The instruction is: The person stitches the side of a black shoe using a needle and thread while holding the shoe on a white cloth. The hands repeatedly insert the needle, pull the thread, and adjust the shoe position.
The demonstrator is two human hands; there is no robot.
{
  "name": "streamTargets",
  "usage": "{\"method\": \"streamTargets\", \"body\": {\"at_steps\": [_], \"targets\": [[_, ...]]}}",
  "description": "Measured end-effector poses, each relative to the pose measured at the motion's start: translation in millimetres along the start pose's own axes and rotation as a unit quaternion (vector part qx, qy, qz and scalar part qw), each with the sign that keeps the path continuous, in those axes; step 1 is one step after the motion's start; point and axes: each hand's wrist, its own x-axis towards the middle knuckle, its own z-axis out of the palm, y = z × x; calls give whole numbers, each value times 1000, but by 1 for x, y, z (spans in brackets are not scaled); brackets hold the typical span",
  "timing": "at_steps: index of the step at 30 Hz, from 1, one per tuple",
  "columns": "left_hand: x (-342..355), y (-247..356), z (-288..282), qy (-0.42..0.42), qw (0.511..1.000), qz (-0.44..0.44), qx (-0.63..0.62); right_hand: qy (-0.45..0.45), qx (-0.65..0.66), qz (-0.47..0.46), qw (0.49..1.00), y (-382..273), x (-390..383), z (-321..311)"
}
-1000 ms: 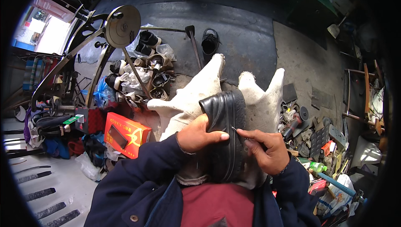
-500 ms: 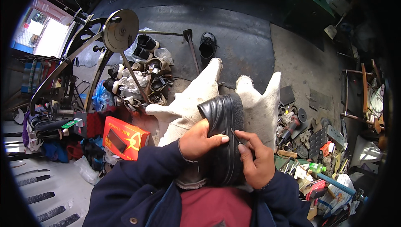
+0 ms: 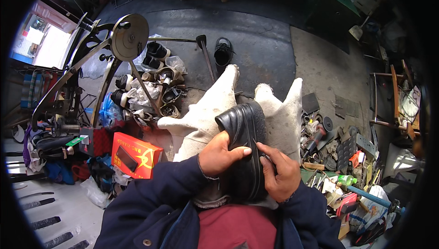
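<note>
A black leather shoe [image 3: 241, 121] lies on its side across my lap, its textured dark sole turned to the right. My left hand [image 3: 222, 155] is closed round the upper, the thumb pressing on the seam beside the sole. From the right, my right hand [image 3: 281, 173] pinches a slim, dark, pointed tool [image 3: 256, 146] between thumb and forefinger, against the sole's edge. Most of that tool is hidden by the fingers, so its exact kind does not show. Under the shoe a whitish thick cloth [image 3: 201, 116] covers my legs.
A hand-cranked machine with a round metal wheel [image 3: 130, 37] stands at the left, near piled shoes [image 3: 157, 51]. An orange-red box [image 3: 136, 155] lies by my left arm. Another black shoe [image 3: 223, 52] is on the floor ahead. Tools and scraps, with a grinder [image 3: 315, 141], crowd the right.
The view has shifted slightly. My right fingers have closed in a little on the shoe's edge, and less of the pointed tool shows. My left hand keeps its hold.
</note>
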Motion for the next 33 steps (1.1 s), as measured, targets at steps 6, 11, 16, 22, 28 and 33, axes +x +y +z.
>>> {"method": "streamTargets", "body": {"at_steps": [6,11,16,22,28,33], "targets": [[-1,-5,-1,-1,999,23,46,-39,346,250,904,2,-3,1],[1,-7,-3,-5,999,25,33,23,131,42,990,13,5,4],[3,-8,-4,-13,999,40,10,48,-108,-131,984,27,7,0],[2,-5,-2,-9,1000,-7,-10,-75,119,98,985,16,0,-15],[0,-2,1,-7,1000,-1,-10,-33,125,75,989,7,-3,-17],[0,-1,1,-9,1000,3,-15,-29,126,36,991,15,1,-9]]}}
